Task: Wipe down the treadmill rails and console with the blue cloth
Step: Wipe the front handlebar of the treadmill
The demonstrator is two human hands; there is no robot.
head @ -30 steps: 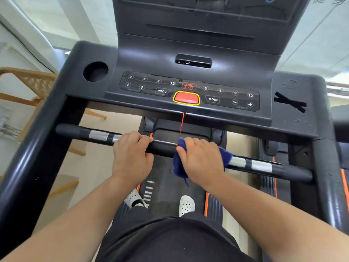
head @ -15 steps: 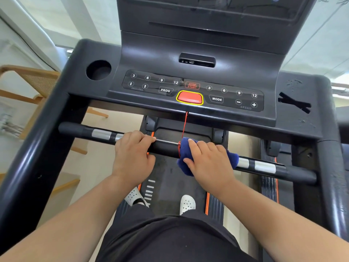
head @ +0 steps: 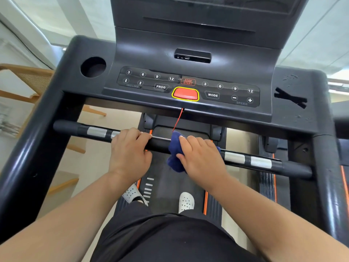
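Note:
A black front handlebar (head: 268, 163) with silver sensor bands runs across the treadmill below the console (head: 188, 86). My left hand (head: 130, 154) grips the bar left of centre. Just to its right, my right hand (head: 200, 157) holds the blue cloth (head: 174, 148) wrapped over the bar, fingers curled over the top and thumb beneath. Part of the cloth hangs below the bar. The red safety cord (head: 178, 120) drops from the console to the cloth's top edge.
Black side rails stand at the left (head: 28, 157) and right (head: 328, 167). The console has a cup hole (head: 93, 67), a red stop button (head: 186, 93) and a tape cross (head: 290, 100). My feet in white shoes stand on the belt (head: 170, 186). A wooden chair (head: 24, 78) is at the left.
My right hand with the cloth slid slightly right along the bar, then back left toward the cord. My left hand kept its grip in place.

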